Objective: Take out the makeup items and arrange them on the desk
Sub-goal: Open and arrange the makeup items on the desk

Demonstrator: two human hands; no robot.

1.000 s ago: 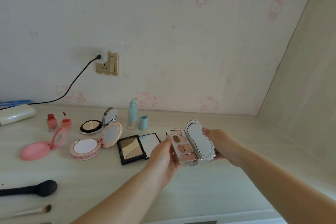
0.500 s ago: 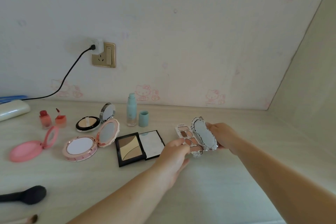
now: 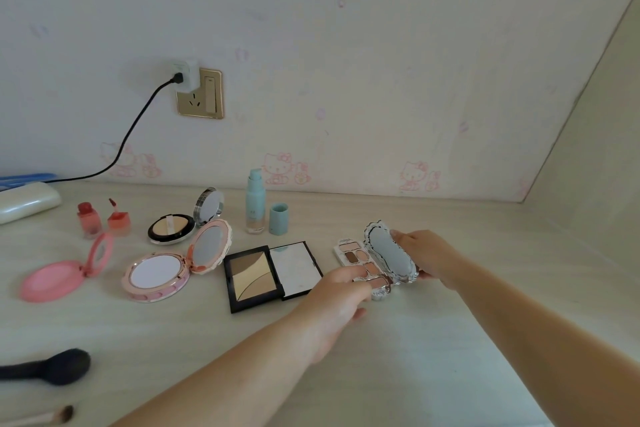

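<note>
While the right hand (image 3: 427, 258) grips its mirrored lid, the open ornate silver-framed eyeshadow palette (image 3: 375, 260) rests on the pale wooden desk (image 3: 433, 357). Left hand (image 3: 334, 302) pinches its near edge

Pinks, black and pale blue on the cream desk (image 3: 433, 340)

Pink cat prints are scattered over the wallpaper (image 3: 346, 45); left of the black palette (image 3: 252, 276), pink compacts (image 3: 156, 270) are seen.

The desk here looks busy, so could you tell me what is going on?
A person is setting an open eyeshadow palette down on the desk, right of the black contour palette. The right hand holds its mirrored lid; the left hand grips its near edge. Other opened compacts and a blue bottle are already laid out.
</note>
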